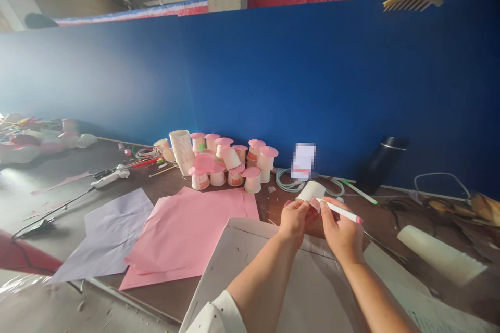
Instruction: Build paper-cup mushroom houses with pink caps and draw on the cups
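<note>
My left hand [294, 220] is closed around a white paper cup [311, 190], held on its side above the table. A small pink paper piece [314, 204] lies against the cup's wall. My right hand [340, 230] grips a white pen with a pink cap [341, 212], its tip touching the pink piece on the cup. Both hands hover over a white board [250, 255] lying at the table's near edge.
Pink paper sheets [187, 234] and a pale lilac sheet [113, 229] lie left of the board. Behind them stands a cluster of cups with pink lids [230, 164] and a cup stack [182, 151]. A glue gun [111, 176], a dark flask [380, 164], a roll [439, 254].
</note>
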A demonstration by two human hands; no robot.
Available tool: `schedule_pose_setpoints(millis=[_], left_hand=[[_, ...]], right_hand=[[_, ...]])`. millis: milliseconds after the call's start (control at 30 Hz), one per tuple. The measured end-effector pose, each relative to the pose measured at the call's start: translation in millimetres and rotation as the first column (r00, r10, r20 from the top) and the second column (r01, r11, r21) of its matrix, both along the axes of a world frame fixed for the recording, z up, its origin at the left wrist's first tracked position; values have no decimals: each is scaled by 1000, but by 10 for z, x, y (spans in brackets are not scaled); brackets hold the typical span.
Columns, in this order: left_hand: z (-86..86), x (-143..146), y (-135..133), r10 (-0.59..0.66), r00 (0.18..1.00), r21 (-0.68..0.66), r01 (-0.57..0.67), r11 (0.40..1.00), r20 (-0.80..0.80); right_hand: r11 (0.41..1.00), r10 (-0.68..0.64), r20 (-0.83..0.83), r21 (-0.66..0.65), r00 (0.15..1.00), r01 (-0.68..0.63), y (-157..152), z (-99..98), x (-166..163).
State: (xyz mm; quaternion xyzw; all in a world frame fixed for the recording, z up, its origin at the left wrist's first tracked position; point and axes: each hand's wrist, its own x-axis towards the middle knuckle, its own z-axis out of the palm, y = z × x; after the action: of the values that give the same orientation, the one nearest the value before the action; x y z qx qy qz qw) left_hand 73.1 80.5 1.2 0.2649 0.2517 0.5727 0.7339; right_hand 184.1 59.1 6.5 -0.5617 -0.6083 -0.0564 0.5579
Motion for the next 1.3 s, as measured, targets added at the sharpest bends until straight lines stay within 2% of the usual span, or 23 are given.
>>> schedule_pose_setpoints(millis=[500,700,867,1300], left_hand=[[11,5,-8,11,1000,-6,-11,1000,-21],[-2,8,-6,19,999,6,-19,1000,-39],[-10,23,0,16,1000,8,-16,1000,0],[-15,24,11,-4,1000,42,4,999,-9]], right_hand=[[1000,29,-5,7,1000,-29,-12,9,-23],[999,22,-15,-32,1000,-22,-13,24,-20],[995,71,-19,-64,997,-72,-39,49,-35],[995,38,-5,-88,999,-38,-60,38,-53]])
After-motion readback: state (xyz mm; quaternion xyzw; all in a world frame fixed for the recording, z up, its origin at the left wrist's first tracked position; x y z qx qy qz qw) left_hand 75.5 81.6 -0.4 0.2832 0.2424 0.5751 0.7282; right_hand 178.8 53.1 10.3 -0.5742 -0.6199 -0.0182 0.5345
